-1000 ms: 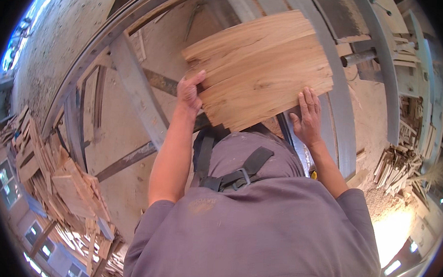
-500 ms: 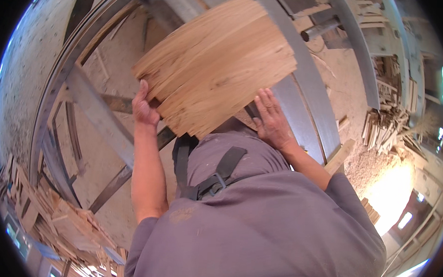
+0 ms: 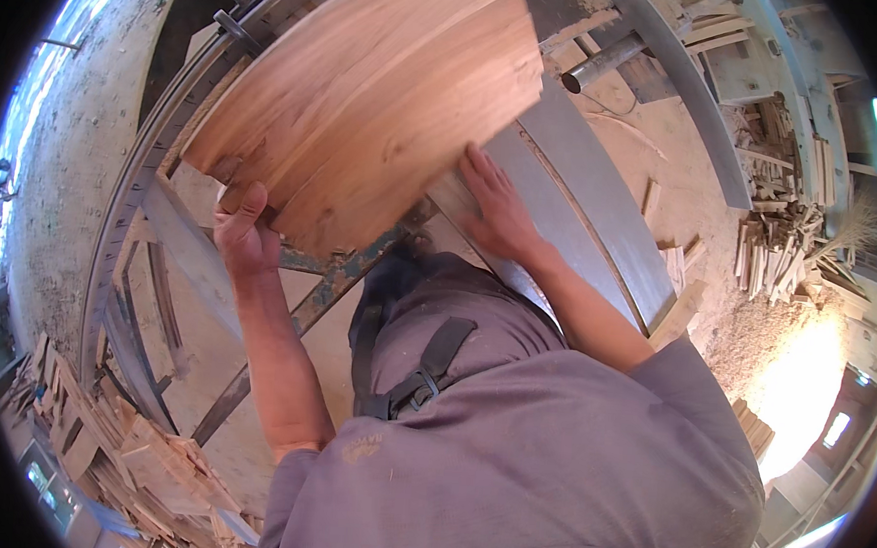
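A broad wooden panel (image 3: pixel 388 103) made of joined strips lies slanted across the upper middle, with a stepped, uneven near left end. My left hand (image 3: pixel 247 236) is closed on that end, thumb on top and the fingers hidden beneath. Along the panel's near right edge is my right hand (image 3: pixel 501 210), its fingers stretched out flat and the tips at the edge. Below that hand, a grey metal table top (image 3: pixel 600 223) with a long narrow slot runs toward the lower right.
A metal frame with a curved rail (image 3: pixel 114 227) and slanting bars stands at left. Scrap wood lies in heaps at lower left (image 3: pixel 122 446) and at right (image 3: pixel 782 257). A metal pipe (image 3: pixel 603 62) juts out beyond the table. A wooden strip (image 3: pixel 676 314) sits at the table's near end.
The panel has moved away from me and to the left over the metal frame. My left hand has gone left with it, and my right hand has shifted left and slightly farther away.
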The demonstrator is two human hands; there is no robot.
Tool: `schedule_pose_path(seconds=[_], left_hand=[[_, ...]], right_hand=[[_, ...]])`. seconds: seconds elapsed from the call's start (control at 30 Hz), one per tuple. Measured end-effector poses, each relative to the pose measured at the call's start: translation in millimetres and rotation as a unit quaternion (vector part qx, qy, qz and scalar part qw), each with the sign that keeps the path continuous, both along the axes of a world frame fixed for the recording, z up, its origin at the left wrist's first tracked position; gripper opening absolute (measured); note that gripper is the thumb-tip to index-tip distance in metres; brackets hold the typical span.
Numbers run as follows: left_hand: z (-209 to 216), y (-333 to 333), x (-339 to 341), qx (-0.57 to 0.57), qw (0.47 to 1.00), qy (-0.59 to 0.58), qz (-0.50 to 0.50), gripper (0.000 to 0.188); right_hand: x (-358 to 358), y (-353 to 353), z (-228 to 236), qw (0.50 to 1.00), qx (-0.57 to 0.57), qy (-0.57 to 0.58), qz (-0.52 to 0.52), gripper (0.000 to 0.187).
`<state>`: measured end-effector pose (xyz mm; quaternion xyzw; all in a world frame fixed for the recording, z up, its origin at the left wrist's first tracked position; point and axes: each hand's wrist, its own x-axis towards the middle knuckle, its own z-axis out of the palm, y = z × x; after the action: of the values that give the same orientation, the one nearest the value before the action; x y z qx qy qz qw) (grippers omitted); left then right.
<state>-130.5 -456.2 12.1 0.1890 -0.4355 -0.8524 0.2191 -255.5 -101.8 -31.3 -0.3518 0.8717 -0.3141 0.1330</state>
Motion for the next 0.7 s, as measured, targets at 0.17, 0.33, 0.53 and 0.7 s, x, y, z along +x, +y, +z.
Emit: schedule_pose_path(seconds=[0.17,0.33,0.53,0.7], left_hand=[[85,46,-8,-0.32,0.944,0.003,-0.077,0.04],[37,84,21,-0.586,0.8,-0.015,-0.129,0.036],[-37,128,71,-0.676,0.716,-0.161,-0.063,0.068],[-55,133,74,-0.561,0.781,-0.273,0.03,0.076]], right_hand=[[-43,-18,20,0.64,-0.523,-0.559,-0.062,0.082],[-1,41,41,0.479,-0.648,-0.585,-0.093,0.083],[40,81,-11,0.391,-0.581,-0.653,-0.29,0.064],[33,73,-25,0.437,-0.516,-0.635,-0.374,0.053]])
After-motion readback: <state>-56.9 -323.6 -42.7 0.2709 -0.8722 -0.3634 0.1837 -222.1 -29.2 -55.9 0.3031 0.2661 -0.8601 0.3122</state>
